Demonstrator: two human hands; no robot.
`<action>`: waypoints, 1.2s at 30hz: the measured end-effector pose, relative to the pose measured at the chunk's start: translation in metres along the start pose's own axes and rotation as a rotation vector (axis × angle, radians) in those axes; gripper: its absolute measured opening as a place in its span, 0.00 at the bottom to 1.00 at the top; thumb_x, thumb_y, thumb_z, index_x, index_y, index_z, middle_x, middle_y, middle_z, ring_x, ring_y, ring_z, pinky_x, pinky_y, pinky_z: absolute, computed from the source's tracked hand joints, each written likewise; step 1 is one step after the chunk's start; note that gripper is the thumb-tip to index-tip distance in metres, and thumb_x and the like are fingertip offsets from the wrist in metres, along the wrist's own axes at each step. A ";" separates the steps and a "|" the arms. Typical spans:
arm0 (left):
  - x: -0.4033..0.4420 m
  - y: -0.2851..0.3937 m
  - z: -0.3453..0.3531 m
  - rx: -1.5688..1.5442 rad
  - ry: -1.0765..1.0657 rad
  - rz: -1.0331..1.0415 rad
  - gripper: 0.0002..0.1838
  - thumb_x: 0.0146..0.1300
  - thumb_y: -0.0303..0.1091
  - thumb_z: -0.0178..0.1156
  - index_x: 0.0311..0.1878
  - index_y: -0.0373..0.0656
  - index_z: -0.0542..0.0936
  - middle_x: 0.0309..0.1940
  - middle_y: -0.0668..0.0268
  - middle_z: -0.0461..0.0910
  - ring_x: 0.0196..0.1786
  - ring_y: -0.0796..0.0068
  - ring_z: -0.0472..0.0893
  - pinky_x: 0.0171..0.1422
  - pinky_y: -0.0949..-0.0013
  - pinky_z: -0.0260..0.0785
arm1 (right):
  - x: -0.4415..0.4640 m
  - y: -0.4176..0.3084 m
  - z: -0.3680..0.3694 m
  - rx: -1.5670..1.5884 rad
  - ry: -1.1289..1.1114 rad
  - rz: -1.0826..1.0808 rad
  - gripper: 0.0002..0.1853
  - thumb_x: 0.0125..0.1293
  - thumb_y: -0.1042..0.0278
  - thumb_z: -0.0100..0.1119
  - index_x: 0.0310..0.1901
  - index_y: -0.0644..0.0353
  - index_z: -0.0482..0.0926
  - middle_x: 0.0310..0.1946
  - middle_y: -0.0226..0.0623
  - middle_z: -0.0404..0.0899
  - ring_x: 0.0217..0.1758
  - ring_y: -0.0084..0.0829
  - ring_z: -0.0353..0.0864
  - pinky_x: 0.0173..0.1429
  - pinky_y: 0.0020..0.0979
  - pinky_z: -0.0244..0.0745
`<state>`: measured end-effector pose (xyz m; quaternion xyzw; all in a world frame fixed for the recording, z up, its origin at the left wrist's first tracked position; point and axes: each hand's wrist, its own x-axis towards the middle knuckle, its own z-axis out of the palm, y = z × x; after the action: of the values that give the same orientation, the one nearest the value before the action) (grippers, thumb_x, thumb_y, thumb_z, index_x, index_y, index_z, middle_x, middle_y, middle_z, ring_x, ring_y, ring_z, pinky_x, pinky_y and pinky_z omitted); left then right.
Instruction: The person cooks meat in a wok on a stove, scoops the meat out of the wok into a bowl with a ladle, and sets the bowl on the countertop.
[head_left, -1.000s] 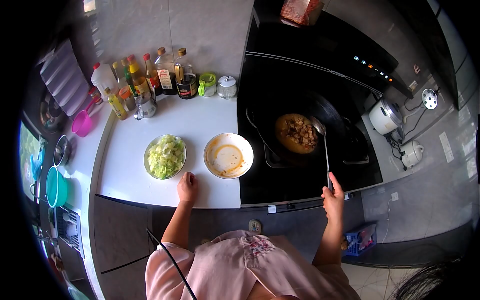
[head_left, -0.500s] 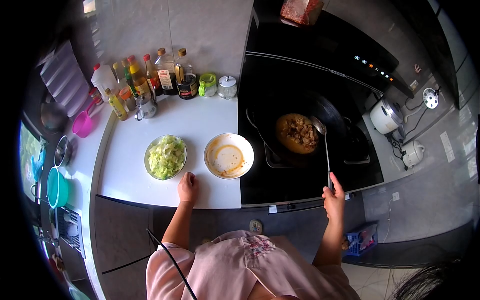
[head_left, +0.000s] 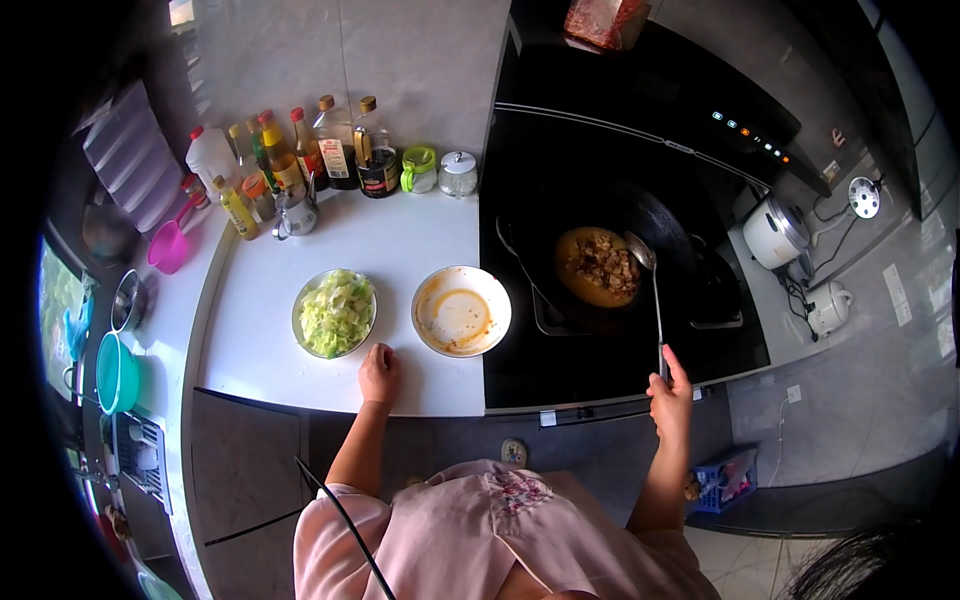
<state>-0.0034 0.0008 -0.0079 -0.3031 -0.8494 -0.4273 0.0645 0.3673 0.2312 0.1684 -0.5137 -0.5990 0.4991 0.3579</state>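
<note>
Ladle [head_left: 657, 302] gripped in R hand [head_left: 670, 402], head in wok [head_left: 655, 213], right; L hand [head_left: 379, 375] fisted, desk's [head_left: 440, 388] near edge. Hasty stir could slop sauce [head_left: 572, 275].

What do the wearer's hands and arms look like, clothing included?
The left hand and right hand show no gloves or watch. The pale pink top has loose, short sleeves; a black cord crosses the left one.

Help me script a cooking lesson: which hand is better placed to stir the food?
Right hand, likely: it holds the ladle in the wok, while the left hand is by the greens.
</note>
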 end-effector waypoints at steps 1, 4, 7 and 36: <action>0.000 -0.001 0.000 0.002 0.002 0.003 0.04 0.53 0.28 0.58 0.30 0.42 0.72 0.22 0.59 0.74 0.26 0.59 0.75 0.32 0.62 0.67 | 0.000 0.001 0.000 0.004 -0.002 -0.013 0.27 0.61 0.78 0.50 0.62 0.44 0.68 0.18 0.24 0.68 0.11 0.11 0.55 0.12 0.15 0.51; 0.000 0.000 0.000 -0.004 0.014 0.016 0.04 0.53 0.28 0.58 0.30 0.42 0.72 0.21 0.59 0.73 0.25 0.59 0.75 0.31 0.62 0.67 | -0.003 -0.007 0.000 0.010 0.000 0.039 0.27 0.60 0.80 0.52 0.61 0.46 0.69 0.20 0.22 0.65 0.16 0.11 0.59 0.15 0.15 0.54; 0.000 0.005 -0.003 0.025 -0.025 -0.007 0.03 0.53 0.27 0.56 0.30 0.42 0.72 0.23 0.58 0.74 0.27 0.56 0.76 0.32 0.59 0.68 | -0.004 -0.008 0.000 0.000 -0.005 0.041 0.27 0.60 0.79 0.53 0.61 0.45 0.69 0.19 0.22 0.66 0.15 0.11 0.59 0.15 0.15 0.53; 0.001 0.007 -0.005 0.018 -0.023 0.005 0.03 0.52 0.26 0.56 0.29 0.42 0.71 0.22 0.58 0.74 0.26 0.57 0.75 0.31 0.60 0.68 | 0.000 -0.016 -0.007 -0.051 -0.035 0.068 0.26 0.60 0.77 0.53 0.61 0.44 0.69 0.19 0.24 0.67 0.12 0.11 0.57 0.13 0.16 0.52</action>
<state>-0.0008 0.0002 0.0002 -0.3093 -0.8530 -0.4162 0.0586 0.3696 0.2337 0.1857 -0.5342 -0.5998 0.5043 0.3169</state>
